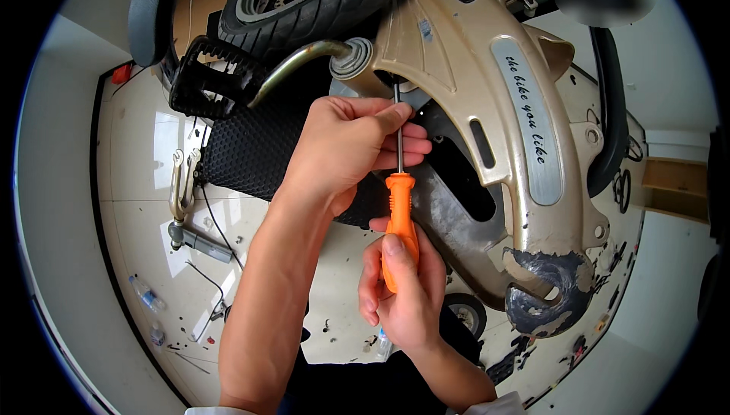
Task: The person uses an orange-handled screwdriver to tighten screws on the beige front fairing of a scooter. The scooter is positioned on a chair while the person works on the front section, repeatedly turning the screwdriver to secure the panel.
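a: so where've we got the orange screwdriver (401,221)?
b: its shaft (400,155) runs up to an opening (386,78) in our gold frame (456,54), beside the pedal crank (287,67). we can't see the tip.
a: what are we holding it with?
b: right hand (412,301)'s curled round the handle (401,204), left hand (344,141)'s pinching higher up.

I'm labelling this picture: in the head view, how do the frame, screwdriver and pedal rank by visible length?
1. Frame
2. Screwdriver, its tip hidden
3. Pedal
Nearness to the camera may affect these; true sizes are unsure.
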Action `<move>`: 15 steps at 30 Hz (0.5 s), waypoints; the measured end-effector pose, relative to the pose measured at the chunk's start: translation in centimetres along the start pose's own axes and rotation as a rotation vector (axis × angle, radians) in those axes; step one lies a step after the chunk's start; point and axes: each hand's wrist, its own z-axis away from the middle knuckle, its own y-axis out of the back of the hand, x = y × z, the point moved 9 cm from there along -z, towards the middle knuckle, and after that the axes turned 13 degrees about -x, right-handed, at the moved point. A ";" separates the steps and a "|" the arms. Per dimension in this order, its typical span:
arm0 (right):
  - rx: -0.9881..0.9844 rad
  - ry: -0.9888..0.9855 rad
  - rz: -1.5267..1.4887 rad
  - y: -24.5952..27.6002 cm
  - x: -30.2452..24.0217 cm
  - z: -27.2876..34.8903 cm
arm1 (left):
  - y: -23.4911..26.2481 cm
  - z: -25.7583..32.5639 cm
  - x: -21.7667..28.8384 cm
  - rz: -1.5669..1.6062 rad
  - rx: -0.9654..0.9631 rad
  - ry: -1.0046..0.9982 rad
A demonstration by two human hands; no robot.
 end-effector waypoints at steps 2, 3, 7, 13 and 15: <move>-0.026 0.020 -0.039 -0.4 0.1 0.0 | 0.2 0.0 0.0 -0.011 -0.022 0.005; -0.058 0.009 -0.082 -0.4 0.3 -0.4 | 0.2 -0.1 0.0 -0.015 -0.034 0.007; -0.461 -0.116 -1.043 -3.8 0.8 -0.7 | 0.1 0.0 0.4 0.073 -0.046 -0.052; -0.640 -0.064 -1.207 -5.0 -0.2 -0.6 | -0.2 -0.2 0.0 0.141 -0.092 -0.072; -0.516 -0.058 -1.077 -4.4 1.1 -1.2 | 0.1 -0.2 0.1 0.168 -0.076 -0.064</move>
